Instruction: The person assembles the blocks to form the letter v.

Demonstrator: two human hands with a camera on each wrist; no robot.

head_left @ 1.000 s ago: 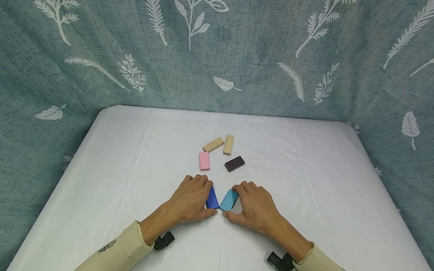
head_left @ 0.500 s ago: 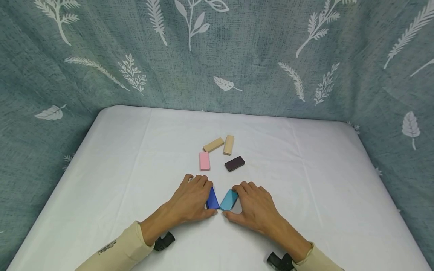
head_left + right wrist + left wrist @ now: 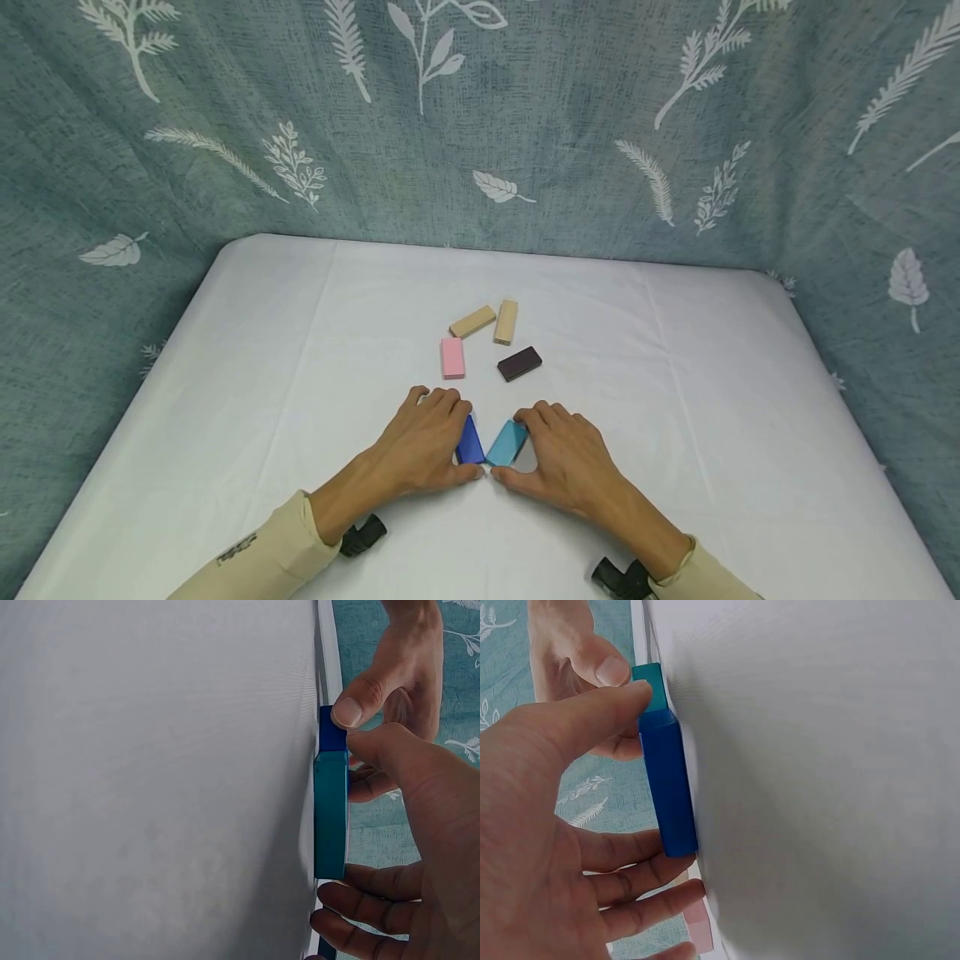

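A dark blue block [image 3: 470, 442] and a teal block [image 3: 506, 443] lie flat on the white cloth, their near ends meeting in a V. My left hand [image 3: 431, 440] grips the blue block lengthwise, thumb at its near end and fingers at its far end, as the left wrist view shows of the block [image 3: 669, 784]. In the same way my right hand [image 3: 564, 457] holds the teal block, thumb and fingers at opposite ends of the block [image 3: 330, 814] in the right wrist view. The two thumb tips are close together.
Beyond the hands lie a pink block [image 3: 453, 358], a dark brown block [image 3: 520, 364] and two tan blocks, one slanted [image 3: 472, 322] and one nearly upright in view [image 3: 506, 322]. A leaf-patterned teal curtain [image 3: 555, 125] surrounds the white-covered table [image 3: 300, 333].
Almost nothing differs. The left thumb has edged slightly to the right, closer to the right thumb; both blocks stay where they were.
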